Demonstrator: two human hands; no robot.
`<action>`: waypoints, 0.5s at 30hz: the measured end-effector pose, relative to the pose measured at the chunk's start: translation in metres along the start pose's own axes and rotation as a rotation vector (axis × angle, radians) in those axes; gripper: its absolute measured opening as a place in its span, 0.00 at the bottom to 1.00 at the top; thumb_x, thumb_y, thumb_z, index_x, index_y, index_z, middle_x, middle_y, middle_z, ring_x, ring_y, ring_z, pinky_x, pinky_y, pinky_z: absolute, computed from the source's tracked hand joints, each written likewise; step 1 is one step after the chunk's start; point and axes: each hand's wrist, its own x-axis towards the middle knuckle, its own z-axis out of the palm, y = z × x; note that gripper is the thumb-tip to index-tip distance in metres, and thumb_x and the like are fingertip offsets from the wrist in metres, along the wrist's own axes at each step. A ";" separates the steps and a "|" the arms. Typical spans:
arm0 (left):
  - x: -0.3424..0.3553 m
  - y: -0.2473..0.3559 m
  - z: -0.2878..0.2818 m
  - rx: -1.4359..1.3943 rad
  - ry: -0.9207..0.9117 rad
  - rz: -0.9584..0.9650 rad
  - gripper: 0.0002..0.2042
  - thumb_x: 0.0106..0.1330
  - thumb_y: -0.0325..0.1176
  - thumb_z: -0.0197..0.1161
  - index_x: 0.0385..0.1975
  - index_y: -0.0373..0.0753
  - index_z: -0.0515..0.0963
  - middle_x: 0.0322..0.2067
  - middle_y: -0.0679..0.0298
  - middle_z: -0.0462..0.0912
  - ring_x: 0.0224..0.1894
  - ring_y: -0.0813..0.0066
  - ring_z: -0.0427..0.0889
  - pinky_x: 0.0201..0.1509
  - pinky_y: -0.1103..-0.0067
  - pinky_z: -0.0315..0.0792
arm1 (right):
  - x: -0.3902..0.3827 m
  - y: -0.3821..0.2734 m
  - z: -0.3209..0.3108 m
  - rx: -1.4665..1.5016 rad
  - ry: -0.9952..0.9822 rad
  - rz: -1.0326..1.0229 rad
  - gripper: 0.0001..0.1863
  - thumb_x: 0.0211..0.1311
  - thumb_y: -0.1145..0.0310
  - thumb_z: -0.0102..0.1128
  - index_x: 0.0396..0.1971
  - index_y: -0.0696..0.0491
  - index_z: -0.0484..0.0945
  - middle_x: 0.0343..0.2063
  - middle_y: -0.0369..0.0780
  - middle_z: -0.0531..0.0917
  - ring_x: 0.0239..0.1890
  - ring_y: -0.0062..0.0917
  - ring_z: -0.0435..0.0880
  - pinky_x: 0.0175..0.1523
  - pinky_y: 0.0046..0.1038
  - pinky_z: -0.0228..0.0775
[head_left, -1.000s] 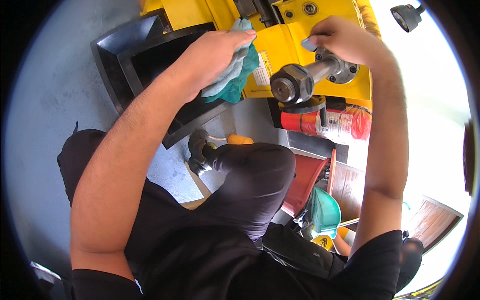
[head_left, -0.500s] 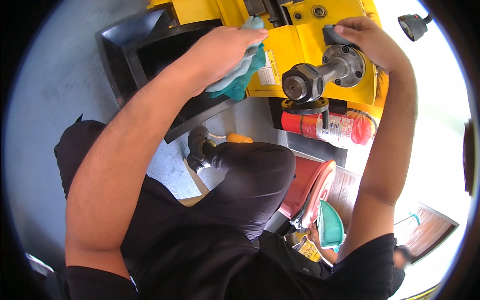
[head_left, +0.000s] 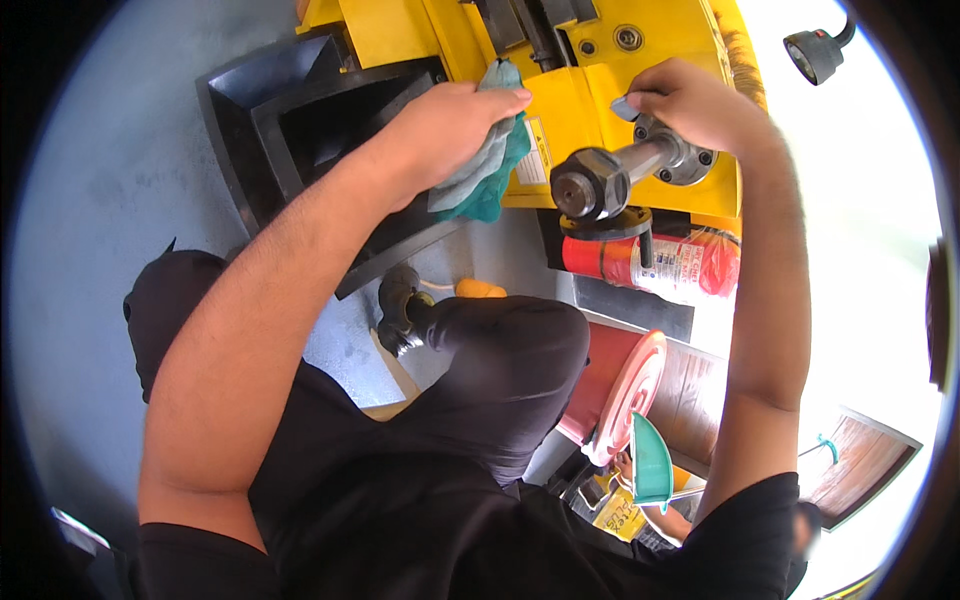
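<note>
Yellow metal of a machine body stands behind a steel shaft, and this shaft I take as the landmark for all places. On its near end sits a large hexagonal nut; at its far end is a round bolted flange.

To the left of the shaft, the left hand is closed on a crumpled grey-and-teal cloth, with the thumb pressed upon the upper part and the teal folds hanging below. The cloth is apart from the shaft.

Just above the far end of the shaft, the right hand pinches a small grey piece between the thumb and the bent fingers. What this piece is made of I cannot tell, nor whether the hand touches the flange.

Directly under the shaft are a black handwheel and, lower, a red fire extinguisher in clear wrapping. Well to the left of the shaft is a black metal tray. Far below it, a reddish lidded bin stands near a teal dustpan, beside which another person's forearm is partly seen. A black lamp hangs to the upper right of the shaft.
</note>
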 end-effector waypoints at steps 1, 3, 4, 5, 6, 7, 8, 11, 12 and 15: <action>-0.001 0.001 0.003 0.010 0.050 -0.042 0.22 0.73 0.52 0.60 0.47 0.35 0.80 0.38 0.66 0.84 0.42 0.80 0.81 0.52 0.79 0.73 | -0.001 0.005 -0.005 -0.003 0.006 0.001 0.18 0.71 0.59 0.61 0.48 0.57 0.86 0.42 0.43 0.89 0.45 0.32 0.87 0.53 0.30 0.75; 0.002 -0.001 0.002 0.008 0.022 0.005 0.22 0.73 0.52 0.60 0.47 0.35 0.81 0.38 0.66 0.85 0.42 0.80 0.81 0.53 0.79 0.73 | -0.005 0.014 -0.009 0.303 0.052 0.081 0.17 0.70 0.59 0.61 0.48 0.55 0.86 0.42 0.43 0.89 0.45 0.34 0.87 0.54 0.31 0.75; 0.002 -0.003 0.002 0.011 -0.009 0.056 0.22 0.73 0.52 0.60 0.47 0.35 0.81 0.39 0.66 0.85 0.42 0.80 0.82 0.54 0.79 0.73 | -0.001 0.014 -0.005 0.299 0.046 0.077 0.17 0.70 0.59 0.61 0.48 0.55 0.86 0.42 0.43 0.89 0.45 0.34 0.87 0.54 0.31 0.75; 0.000 -0.002 0.001 0.009 -0.013 0.053 0.22 0.73 0.52 0.60 0.47 0.35 0.81 0.39 0.66 0.85 0.42 0.80 0.82 0.54 0.79 0.73 | 0.002 0.006 0.001 0.128 0.046 0.031 0.17 0.70 0.58 0.62 0.49 0.55 0.86 0.42 0.43 0.89 0.45 0.33 0.87 0.54 0.31 0.75; -0.002 -0.001 0.000 0.008 0.013 0.040 0.22 0.73 0.52 0.59 0.46 0.35 0.81 0.39 0.66 0.85 0.41 0.80 0.82 0.53 0.80 0.73 | 0.004 0.002 0.005 -0.044 0.044 -0.015 0.18 0.70 0.58 0.62 0.50 0.54 0.86 0.42 0.42 0.89 0.45 0.32 0.88 0.54 0.30 0.75; -0.003 0.000 -0.002 0.008 0.039 0.027 0.22 0.74 0.52 0.59 0.46 0.35 0.81 0.38 0.67 0.85 0.40 0.80 0.82 0.52 0.81 0.74 | 0.002 0.004 -0.013 0.115 0.061 0.027 0.19 0.69 0.57 0.63 0.51 0.54 0.85 0.43 0.42 0.89 0.46 0.30 0.87 0.55 0.30 0.75; -0.003 -0.001 -0.002 0.004 0.038 0.020 0.22 0.74 0.52 0.59 0.46 0.35 0.81 0.38 0.67 0.85 0.40 0.80 0.82 0.52 0.81 0.74 | 0.004 0.009 -0.013 0.284 0.116 0.128 0.19 0.69 0.56 0.63 0.50 0.55 0.85 0.44 0.42 0.89 0.46 0.31 0.87 0.55 0.30 0.75; -0.007 0.001 -0.007 -0.089 -0.083 0.036 0.21 0.74 0.52 0.59 0.43 0.36 0.81 0.35 0.67 0.85 0.38 0.80 0.81 0.49 0.81 0.74 | 0.007 0.008 0.000 0.066 0.058 0.058 0.20 0.70 0.55 0.64 0.51 0.55 0.85 0.44 0.41 0.89 0.47 0.30 0.87 0.57 0.29 0.74; -0.006 -0.001 -0.008 -0.085 -0.076 0.035 0.21 0.74 0.52 0.59 0.43 0.36 0.81 0.35 0.67 0.85 0.38 0.80 0.81 0.49 0.81 0.74 | 0.006 0.004 -0.005 0.077 0.089 0.036 0.20 0.70 0.56 0.63 0.51 0.55 0.85 0.43 0.42 0.89 0.46 0.31 0.87 0.57 0.29 0.74; -0.001 -0.004 0.006 0.134 0.064 0.041 0.22 0.73 0.52 0.59 0.43 0.35 0.81 0.35 0.66 0.85 0.37 0.81 0.81 0.47 0.81 0.74 | 0.001 0.023 -0.005 0.142 0.121 0.019 0.19 0.71 0.57 0.62 0.51 0.55 0.85 0.45 0.42 0.88 0.46 0.30 0.87 0.56 0.29 0.75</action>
